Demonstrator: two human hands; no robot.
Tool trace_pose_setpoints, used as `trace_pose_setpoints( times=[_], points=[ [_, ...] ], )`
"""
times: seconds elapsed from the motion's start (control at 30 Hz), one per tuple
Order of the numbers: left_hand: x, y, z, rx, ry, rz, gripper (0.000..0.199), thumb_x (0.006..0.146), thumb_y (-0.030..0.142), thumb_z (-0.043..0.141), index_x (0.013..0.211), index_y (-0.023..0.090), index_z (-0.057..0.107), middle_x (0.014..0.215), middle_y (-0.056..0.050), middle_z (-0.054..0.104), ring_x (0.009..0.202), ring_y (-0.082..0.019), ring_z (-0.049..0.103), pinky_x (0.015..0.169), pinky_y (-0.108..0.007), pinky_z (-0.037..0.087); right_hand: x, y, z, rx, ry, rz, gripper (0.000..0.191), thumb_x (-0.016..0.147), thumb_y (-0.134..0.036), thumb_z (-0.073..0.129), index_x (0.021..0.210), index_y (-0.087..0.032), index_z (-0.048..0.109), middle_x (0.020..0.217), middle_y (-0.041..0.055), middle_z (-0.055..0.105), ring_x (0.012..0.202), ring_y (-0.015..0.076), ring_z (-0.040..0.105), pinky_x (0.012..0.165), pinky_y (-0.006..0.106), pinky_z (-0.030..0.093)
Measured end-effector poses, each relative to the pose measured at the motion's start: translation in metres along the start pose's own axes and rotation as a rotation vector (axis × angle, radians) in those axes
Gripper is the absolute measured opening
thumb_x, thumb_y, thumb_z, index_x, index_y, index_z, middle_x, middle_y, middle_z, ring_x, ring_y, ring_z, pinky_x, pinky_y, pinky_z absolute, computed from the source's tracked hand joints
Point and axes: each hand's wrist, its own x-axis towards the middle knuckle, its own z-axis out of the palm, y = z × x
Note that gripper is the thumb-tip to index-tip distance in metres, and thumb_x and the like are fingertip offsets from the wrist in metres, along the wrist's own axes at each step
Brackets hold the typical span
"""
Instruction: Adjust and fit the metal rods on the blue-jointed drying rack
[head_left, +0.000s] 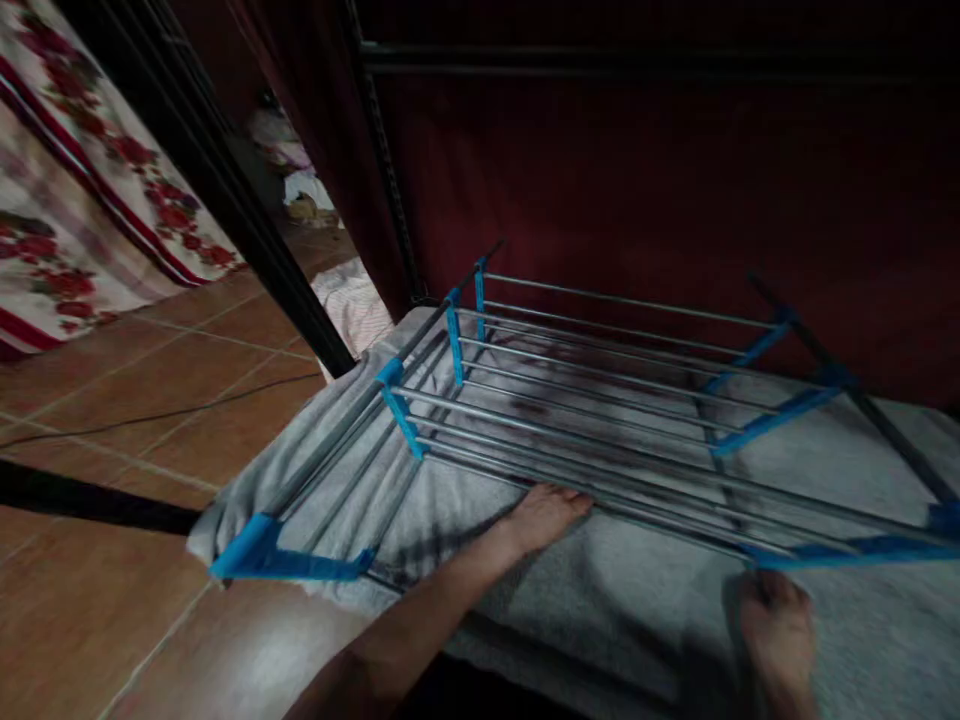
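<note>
Largest first: we log a dark red hanging cloth point(637, 180) across the back, crossed high up by a dark horizontal rail point(600, 65). Tiled floor point(112, 570) to the left. Before us, a grey blanket point(885, 640) is spread over a raised, bed-like base, its near-left corner rumpled.

On the blanket lies a drying rack point(585, 437), thin metal rails between blue brackets point(319, 565), filling most of the width and reaching close to the red cloth. Far left, a floral curtain point(161, 200), pale with red roses and a red stripe. A slanting black post point(225, 200) stands between curtain and rack, cutting our view of the passage; a second dark bar point(97, 505) runs low to the blanket's corner.

Smaller: a pale striped cloth point(352, 300) beside the base, partly behind the post; a mixed heap point(304, 200) farther back, contents too dim to name.

Our left hand point(544, 515) has its fingers together at the rack's lowest near rail; whether they clamp it, we cannot tell. Our right hand point(780, 615) is curled about a dark tube below the near-right bracket. Thinnest, a black cord point(172, 412) trails over the tiles.
</note>
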Motion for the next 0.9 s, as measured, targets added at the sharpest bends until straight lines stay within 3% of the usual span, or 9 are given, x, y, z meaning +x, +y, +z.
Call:
trace_pose_setpoints(
  times=[0.23, 0.7, 0.9],
  points=[
    [0.0, 0.001, -0.003, -0.012, 0.032, 0.024, 0.032, 0.094, 0.014, 0.05, 0.124, 0.023, 0.058, 0.113, -0.004, 0.069, 0.106, -0.017, 0.063, 0.092, -0.028, 0.047, -0.001, 0.004, -0.001, -0.007, -0.006, -0.026, 0.049, 0.083, -0.047, 0.035, 0.114, -0.015, 0.057, 0.103, 0.0166, 0.054, 0.094, 0.0335, 0.054, 0.078, 0.043, 0.044],
    [-0.002, -0.002, -0.011, 0.013, 0.005, 0.022, 0.021, 0.097, 0.023, 0.05, 0.116, 0.023, 0.06, 0.1, -0.002, 0.071, 0.092, -0.017, 0.068, 0.074, -0.026, 0.049, 0.002, 0.006, 0.001, -0.015, -0.01, -0.03, 0.051, 0.084, -0.049, 0.034, 0.117, -0.017, 0.055, 0.103, 0.0179, 0.055, 0.093, 0.0355, 0.056, 0.075, 0.044, 0.045],
    [-0.004, 0.001, -0.011, -0.031, 0.001, -0.015, 0.027, 0.097, 0.022, 0.049, 0.122, 0.023, 0.058, 0.107, -0.003, 0.071, 0.101, -0.019, 0.067, 0.084, -0.03, 0.05, -0.003, -0.02, -0.011, 0.179, 0.088, -0.043, 0.032, 0.077, -0.042, 0.041, 0.092, -0.019, 0.057, 0.091, 0.0137, 0.054, 0.083, 0.0288, 0.052, 0.078, 0.043, 0.044]
  ],
)
